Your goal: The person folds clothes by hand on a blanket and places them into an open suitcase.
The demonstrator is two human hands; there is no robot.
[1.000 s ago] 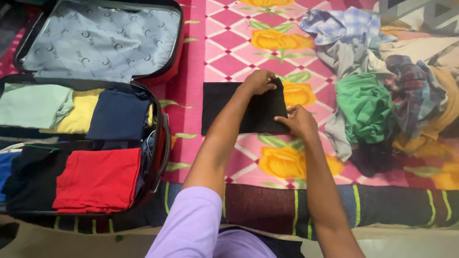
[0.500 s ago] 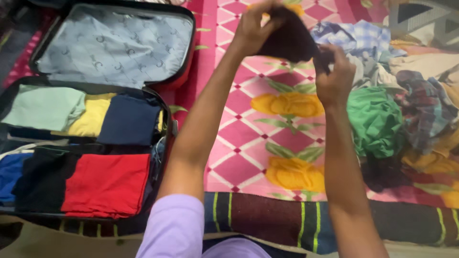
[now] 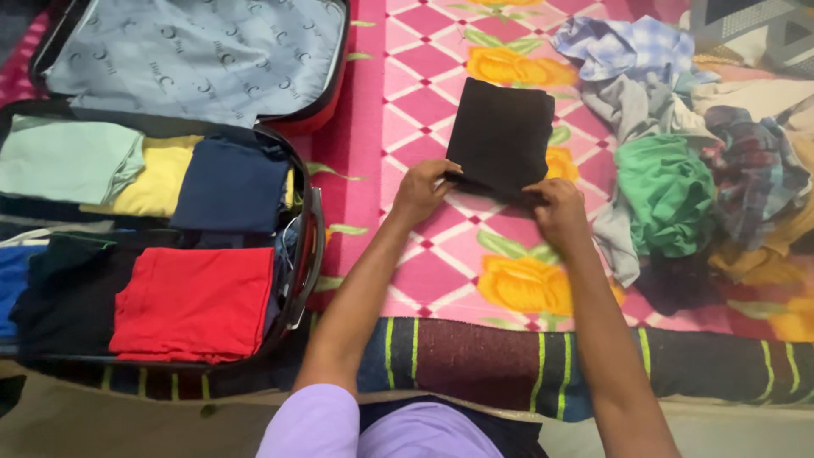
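Head view: a folded black garment (image 3: 502, 134) lies flat on a pink flowered blanket (image 3: 424, 254), gripped along its near edge by both hands, the left hand (image 3: 421, 188) pinching one corner and the right hand (image 3: 555, 206) the other. Bare blanket surrounds its left and near sides. A clothes pile (image 3: 678, 170) crowds the right; a packed open suitcase (image 3: 170, 237) sits well left.

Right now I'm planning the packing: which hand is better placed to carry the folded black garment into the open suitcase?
Probably the left hand: it grips the black garment on the side nearer the suitcase.
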